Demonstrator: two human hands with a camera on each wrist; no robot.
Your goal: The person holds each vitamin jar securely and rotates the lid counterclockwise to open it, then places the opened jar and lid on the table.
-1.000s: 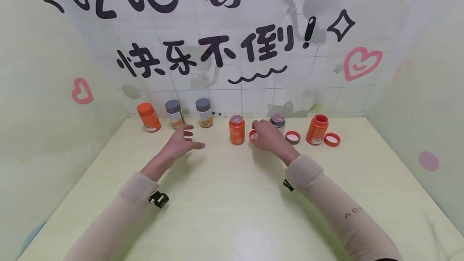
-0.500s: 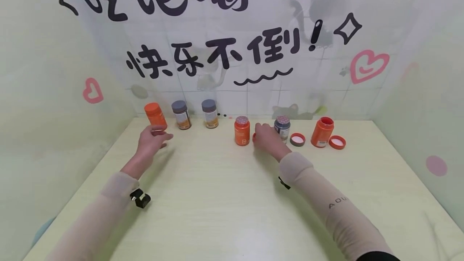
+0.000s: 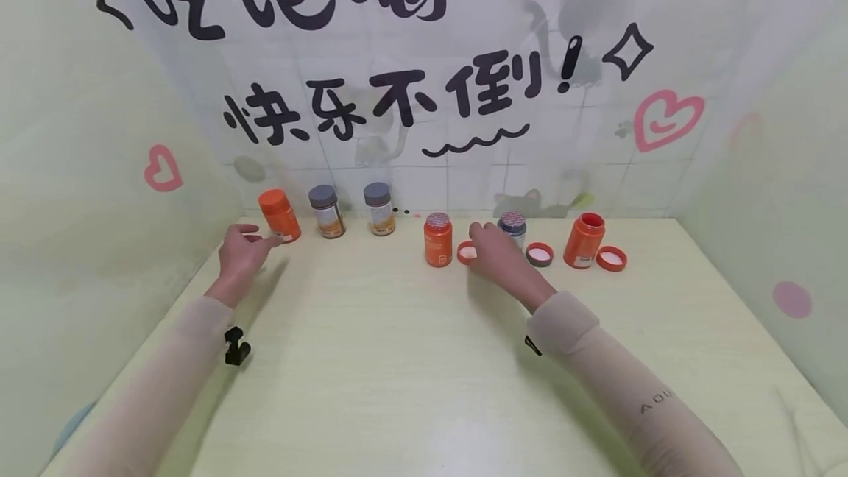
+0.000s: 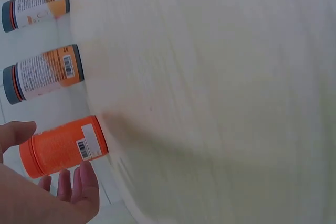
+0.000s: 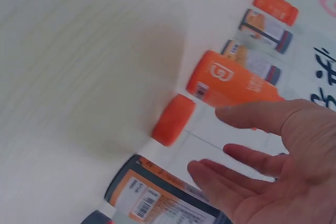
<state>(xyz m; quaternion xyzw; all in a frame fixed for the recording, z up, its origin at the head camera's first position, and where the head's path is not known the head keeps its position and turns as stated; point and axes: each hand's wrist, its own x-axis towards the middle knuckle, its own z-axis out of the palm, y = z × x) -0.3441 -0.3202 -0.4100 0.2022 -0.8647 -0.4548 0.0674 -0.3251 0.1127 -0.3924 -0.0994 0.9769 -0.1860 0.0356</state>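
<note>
My left hand [image 3: 240,252] is so close to the orange bottle [image 3: 281,217] that I can't tell if they touch. From my left wrist, part of that hand is cut off at the edge. My right hand [image 3: 495,255] hides much of a grey bottle [image 3: 513,225] just behind it, and a bit of the red lid [image 3: 467,252] too.

The orange bottle is just past my left fingertips. It stands up tall, its long side going up and its cap on top. My left hand is wide, with the thumb and fingers apart. My right hand is wide too, with its thumb and fingers spread near the red lid, which lies flat on the table [image 3: 384,366].

The table is pale and smooth and runs under both hands. Past my hands is a white wall [image 3: 411,186] with big black writing and a pink heart [image 3: 669,120] to the right.
</note>
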